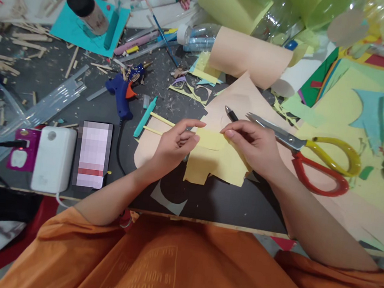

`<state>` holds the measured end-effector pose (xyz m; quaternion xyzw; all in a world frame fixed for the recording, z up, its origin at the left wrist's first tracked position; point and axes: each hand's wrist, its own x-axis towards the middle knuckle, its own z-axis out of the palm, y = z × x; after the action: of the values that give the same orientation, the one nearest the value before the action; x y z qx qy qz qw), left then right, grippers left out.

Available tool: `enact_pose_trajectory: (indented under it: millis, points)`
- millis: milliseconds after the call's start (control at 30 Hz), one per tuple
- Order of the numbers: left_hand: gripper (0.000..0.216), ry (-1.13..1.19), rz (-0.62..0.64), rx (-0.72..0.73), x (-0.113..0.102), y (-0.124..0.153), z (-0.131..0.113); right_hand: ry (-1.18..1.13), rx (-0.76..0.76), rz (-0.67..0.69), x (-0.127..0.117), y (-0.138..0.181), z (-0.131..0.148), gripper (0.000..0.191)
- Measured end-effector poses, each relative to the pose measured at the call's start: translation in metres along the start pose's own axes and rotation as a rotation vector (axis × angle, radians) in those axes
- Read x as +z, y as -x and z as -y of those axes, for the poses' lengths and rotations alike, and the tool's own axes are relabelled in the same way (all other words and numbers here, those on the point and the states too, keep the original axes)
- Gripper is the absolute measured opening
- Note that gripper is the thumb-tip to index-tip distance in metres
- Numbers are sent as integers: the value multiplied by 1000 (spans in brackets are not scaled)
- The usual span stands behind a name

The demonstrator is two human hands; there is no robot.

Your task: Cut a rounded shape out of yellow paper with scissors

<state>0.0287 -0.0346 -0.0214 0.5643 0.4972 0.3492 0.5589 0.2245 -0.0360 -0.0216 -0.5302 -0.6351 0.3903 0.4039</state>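
Observation:
My right hand [253, 144] pinches the right edge of a small yellow paper piece [211, 140] between thumb and fingertips. Opposite it, my left hand [178, 144] has its index finger stretched out apart from the thumb, by the piece's left edge, with the other fingers curled. Larger yellow paper [197, 168] lies underneath, over a peach sheet [245, 92]. A black pen [231, 114] points out from behind my right hand; whether the hand touches it is unclear. Scissors with red and yellow handles [298, 145] lie just right of that hand.
A blue glue gun [120, 95], a phone [93, 155] and a white power bank [53, 159] lie left. A teal marker [145, 117] is near my left hand. Behind are a peach paper-wrapped bottle [250, 55] and paper scraps; coloured sheets [343, 106] cover the right.

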Motion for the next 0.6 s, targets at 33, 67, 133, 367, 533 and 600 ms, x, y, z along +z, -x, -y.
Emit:
enact_pose_trajectory:
  millis: [33, 67, 133, 367, 533, 600]
  points:
    - [22, -1, -1, 4, 0, 0, 0, 0, 0, -3, 0, 0, 0, 12]
    - [23, -3, 0, 6, 0, 0, 0, 4, 1, -5, 0, 0, 0, 12]
    - [24, -10, 2, 3, 0, 0, 0, 18, 0, -12, -1, 0, 0, 13]
    - [29, -12, 7, -3, 0, 0, 2, 38, -7, -14, -1, 0, 0, 15]
    - [30, -10, 16, 19, 0, 0, 2, 18, -35, -28, 0, 0, -2, 16]
    - [30, -15, 24, 46, -1, 0, 2, 10, -45, -30, 0, 0, -2, 16]
